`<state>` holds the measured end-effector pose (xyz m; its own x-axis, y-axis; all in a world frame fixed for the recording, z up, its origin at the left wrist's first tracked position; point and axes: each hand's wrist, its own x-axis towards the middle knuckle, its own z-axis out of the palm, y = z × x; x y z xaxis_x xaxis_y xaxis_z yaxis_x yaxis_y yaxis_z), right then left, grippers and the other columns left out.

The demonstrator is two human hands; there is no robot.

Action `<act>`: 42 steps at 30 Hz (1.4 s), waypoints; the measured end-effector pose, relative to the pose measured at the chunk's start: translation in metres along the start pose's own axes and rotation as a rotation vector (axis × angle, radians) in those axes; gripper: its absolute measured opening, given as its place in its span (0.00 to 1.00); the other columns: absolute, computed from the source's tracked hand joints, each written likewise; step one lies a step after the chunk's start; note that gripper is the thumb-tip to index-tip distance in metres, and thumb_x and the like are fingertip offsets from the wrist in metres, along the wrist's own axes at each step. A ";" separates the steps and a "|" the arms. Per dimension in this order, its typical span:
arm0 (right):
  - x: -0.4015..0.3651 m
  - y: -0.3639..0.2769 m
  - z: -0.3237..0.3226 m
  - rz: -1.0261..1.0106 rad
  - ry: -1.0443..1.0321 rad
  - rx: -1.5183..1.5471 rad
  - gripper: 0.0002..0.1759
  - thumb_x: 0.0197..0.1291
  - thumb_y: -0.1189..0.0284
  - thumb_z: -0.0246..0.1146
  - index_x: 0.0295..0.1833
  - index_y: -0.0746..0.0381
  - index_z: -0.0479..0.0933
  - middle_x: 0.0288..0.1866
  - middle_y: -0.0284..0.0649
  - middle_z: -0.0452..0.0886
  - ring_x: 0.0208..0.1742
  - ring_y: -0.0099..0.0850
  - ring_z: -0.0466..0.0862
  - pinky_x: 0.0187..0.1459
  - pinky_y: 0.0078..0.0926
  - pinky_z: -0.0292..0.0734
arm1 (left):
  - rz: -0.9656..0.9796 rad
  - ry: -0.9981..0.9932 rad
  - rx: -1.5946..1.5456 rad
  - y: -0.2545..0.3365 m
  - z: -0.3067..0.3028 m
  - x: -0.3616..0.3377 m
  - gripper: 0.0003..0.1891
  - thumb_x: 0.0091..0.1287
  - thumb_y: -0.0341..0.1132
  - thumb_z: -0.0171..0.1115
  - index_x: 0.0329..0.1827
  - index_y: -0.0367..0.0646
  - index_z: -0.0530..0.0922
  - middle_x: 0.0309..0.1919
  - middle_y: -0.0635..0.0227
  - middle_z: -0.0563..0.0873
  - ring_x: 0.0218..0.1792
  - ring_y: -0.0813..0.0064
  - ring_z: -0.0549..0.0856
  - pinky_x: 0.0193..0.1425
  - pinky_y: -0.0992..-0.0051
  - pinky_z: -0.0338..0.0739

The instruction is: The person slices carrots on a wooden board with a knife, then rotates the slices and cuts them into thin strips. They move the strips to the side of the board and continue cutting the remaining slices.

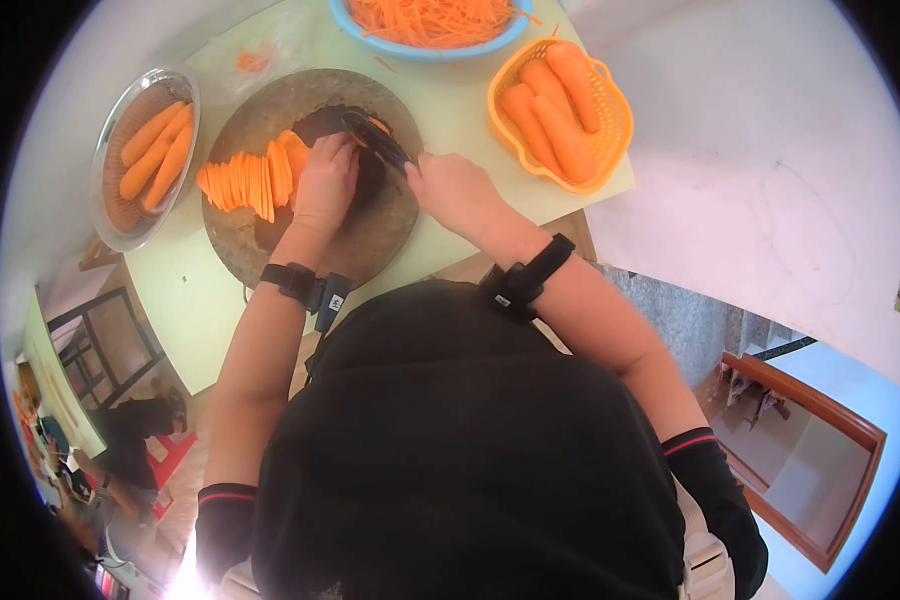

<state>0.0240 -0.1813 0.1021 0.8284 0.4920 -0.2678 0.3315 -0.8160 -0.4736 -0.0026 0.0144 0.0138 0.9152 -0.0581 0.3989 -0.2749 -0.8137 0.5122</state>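
On a round dark chopping board [370,240], my right hand [455,195] grips a dark kitchen knife [378,140], seen nearly edge-on from above. My left hand [328,180] is beside the blade with its fingers curled down over carrot, most of which the hand hides. A fanned row of thin carrot slices [245,183] runs leftward from the left hand across the board. A bit of orange carrot [378,125] shows by the far end of the blade.
A yellow basket [618,130] of several peeled carrots stands right of the board; an oval metal tray [112,225] with more carrots stands left. A blue basin [420,50] of shredded carrot is at the back. Another person [135,440] is at lower left.
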 end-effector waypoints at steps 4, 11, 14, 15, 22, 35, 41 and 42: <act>-0.001 0.001 -0.001 0.015 -0.007 -0.009 0.20 0.72 0.61 0.49 0.37 0.66 0.78 0.29 0.53 0.83 0.34 0.52 0.84 0.39 0.49 0.79 | 0.039 0.019 0.093 -0.003 0.009 -0.007 0.11 0.60 0.23 0.62 0.46 0.32 0.80 0.49 0.59 0.81 0.52 0.57 0.79 0.57 0.64 0.76; -0.001 0.001 -0.002 0.018 -0.020 -0.009 0.21 0.72 0.61 0.49 0.37 0.66 0.78 0.29 0.52 0.83 0.34 0.51 0.84 0.39 0.48 0.80 | 0.041 0.026 0.115 0.000 0.012 -0.011 0.15 0.59 0.22 0.61 0.51 0.30 0.79 0.52 0.56 0.80 0.54 0.56 0.79 0.60 0.62 0.75; 0.000 0.000 -0.004 0.042 -0.040 0.001 0.21 0.72 0.61 0.49 0.37 0.66 0.78 0.29 0.52 0.83 0.34 0.51 0.84 0.40 0.48 0.80 | 0.046 0.016 0.123 0.000 0.011 -0.011 0.16 0.59 0.23 0.61 0.51 0.30 0.78 0.53 0.57 0.80 0.55 0.56 0.79 0.61 0.62 0.75; 0.000 0.000 -0.004 0.043 -0.041 0.000 0.21 0.72 0.61 0.49 0.37 0.66 0.78 0.29 0.52 0.83 0.34 0.51 0.84 0.40 0.48 0.80 | 0.044 0.015 0.122 0.001 0.011 -0.011 0.16 0.59 0.23 0.61 0.51 0.30 0.78 0.53 0.57 0.80 0.55 0.56 0.79 0.61 0.62 0.75; 0.000 0.004 -0.002 0.016 -0.005 0.013 0.21 0.72 0.61 0.49 0.36 0.66 0.78 0.27 0.53 0.83 0.32 0.52 0.84 0.38 0.48 0.80 | 0.077 0.040 0.159 -0.001 0.013 -0.013 0.16 0.59 0.23 0.62 0.52 0.31 0.79 0.52 0.57 0.81 0.55 0.57 0.79 0.61 0.63 0.75; -0.006 -0.008 -0.004 0.016 -0.019 0.027 0.21 0.72 0.63 0.50 0.35 0.68 0.78 0.27 0.54 0.82 0.31 0.53 0.84 0.37 0.47 0.81 | 0.088 0.058 0.205 0.002 0.012 -0.014 0.17 0.56 0.23 0.63 0.50 0.31 0.80 0.51 0.59 0.81 0.56 0.60 0.79 0.62 0.65 0.76; -0.008 -0.012 -0.004 0.007 -0.018 0.008 0.20 0.72 0.64 0.50 0.36 0.68 0.77 0.27 0.54 0.83 0.32 0.52 0.85 0.37 0.46 0.81 | 0.093 0.045 0.204 0.001 0.012 -0.013 0.18 0.55 0.23 0.63 0.51 0.31 0.79 0.52 0.59 0.81 0.56 0.60 0.79 0.61 0.65 0.76; -0.008 -0.011 -0.004 0.010 -0.019 0.009 0.20 0.72 0.64 0.50 0.36 0.68 0.77 0.27 0.54 0.83 0.32 0.52 0.85 0.37 0.46 0.81 | 0.094 0.043 0.202 0.001 0.012 -0.013 0.18 0.55 0.23 0.63 0.51 0.31 0.79 0.52 0.59 0.81 0.56 0.60 0.79 0.61 0.65 0.76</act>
<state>0.0150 -0.1772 0.1129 0.8231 0.4894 -0.2882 0.3190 -0.8182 -0.4783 -0.0114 0.0072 0.0002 0.8737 -0.1178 0.4719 -0.2898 -0.9053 0.3105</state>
